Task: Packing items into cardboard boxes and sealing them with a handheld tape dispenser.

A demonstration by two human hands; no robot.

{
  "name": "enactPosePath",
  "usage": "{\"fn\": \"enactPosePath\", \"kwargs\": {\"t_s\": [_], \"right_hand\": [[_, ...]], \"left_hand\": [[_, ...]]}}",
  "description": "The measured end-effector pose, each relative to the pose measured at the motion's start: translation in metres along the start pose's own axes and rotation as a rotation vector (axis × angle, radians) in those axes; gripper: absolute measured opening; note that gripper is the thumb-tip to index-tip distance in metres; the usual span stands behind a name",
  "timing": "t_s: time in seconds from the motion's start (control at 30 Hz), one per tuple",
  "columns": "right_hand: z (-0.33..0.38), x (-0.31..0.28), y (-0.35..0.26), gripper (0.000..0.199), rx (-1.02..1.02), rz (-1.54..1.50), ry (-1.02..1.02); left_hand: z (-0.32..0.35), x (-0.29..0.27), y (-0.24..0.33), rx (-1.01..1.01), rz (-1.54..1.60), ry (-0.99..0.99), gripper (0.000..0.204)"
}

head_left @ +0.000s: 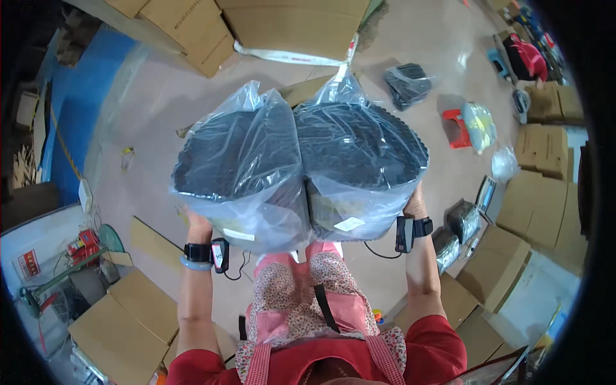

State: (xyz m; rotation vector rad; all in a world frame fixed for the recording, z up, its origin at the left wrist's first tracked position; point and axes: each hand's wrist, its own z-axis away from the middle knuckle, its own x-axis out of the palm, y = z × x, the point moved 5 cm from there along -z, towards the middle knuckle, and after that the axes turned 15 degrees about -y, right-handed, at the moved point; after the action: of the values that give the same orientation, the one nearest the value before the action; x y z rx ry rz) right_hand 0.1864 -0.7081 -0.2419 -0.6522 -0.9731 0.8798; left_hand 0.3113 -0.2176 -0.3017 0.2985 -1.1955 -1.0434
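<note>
Clear plastic bags of black stacks sit side by side between my hands: left hand [196, 226] grips the left bag [240, 173], right hand [416, 206] the right bag [359, 160].

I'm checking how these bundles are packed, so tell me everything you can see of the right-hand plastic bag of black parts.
The right-hand bag is clear, crinkled plastic, gathered to a peak at the top. It is stuffed with a drum-shaped stack of black, round, ridged-edged pieces. A white label sits low on its front. It is held up in the air, pressed side by side against the left bag. The right hand supports its lower right edge.
</note>
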Motion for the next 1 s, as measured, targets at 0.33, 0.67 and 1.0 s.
{"fn": "enactPosePath", "kwargs": {"t_s": [0.33,0.67,1.0], "right_hand": [[-0.124,-0.014,0.053,0.066,0.227,-0.076,0.091],[-0.187,-0.009,0.077,0.061,0.327,0.39,0.141],[-0.2,0.101,0.02,0.099,-0.092,1.321,-0.015]], "left_hand": [[-0.104,-0.014,-0.086,-0.229,0.152,0.105,0.071],[-0.19,-0.053,-0.118,-0.518,-0.026,0.091,0.069],[-0.164,-0.01,-0.078,-0.067,-0.622,0.377,0.049]]}}
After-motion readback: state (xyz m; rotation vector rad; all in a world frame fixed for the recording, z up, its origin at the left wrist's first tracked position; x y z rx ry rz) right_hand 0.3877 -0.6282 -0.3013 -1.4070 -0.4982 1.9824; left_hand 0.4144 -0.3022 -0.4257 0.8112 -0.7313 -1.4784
